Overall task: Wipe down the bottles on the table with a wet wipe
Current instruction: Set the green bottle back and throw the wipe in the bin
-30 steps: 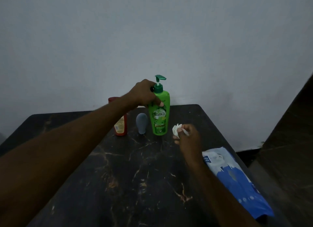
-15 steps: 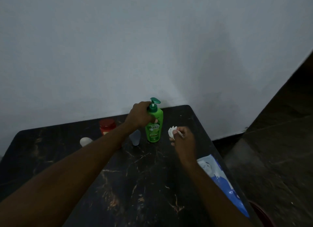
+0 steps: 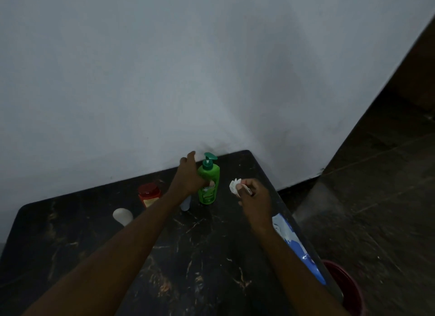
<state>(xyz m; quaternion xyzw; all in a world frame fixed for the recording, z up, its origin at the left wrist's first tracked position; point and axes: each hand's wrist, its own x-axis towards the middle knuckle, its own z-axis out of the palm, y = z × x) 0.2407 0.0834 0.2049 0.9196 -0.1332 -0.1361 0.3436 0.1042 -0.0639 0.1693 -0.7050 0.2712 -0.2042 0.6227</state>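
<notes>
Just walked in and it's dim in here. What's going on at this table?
A person is cleaning bottles. The left hand holds the green pump bottle upright on the dark table, thumb across its front. The right hand pinches a crumpled white wipe beside the bottle, not touching it. A red-lidded jar, a small grey bottle and a white container stand to its left; a blue wipes pack lies at the right edge.

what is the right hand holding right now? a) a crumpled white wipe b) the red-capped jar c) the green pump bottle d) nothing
a: the right hand pinches a crumpled white wipe, apart from the green pump bottle, which the left hand holds.
</notes>
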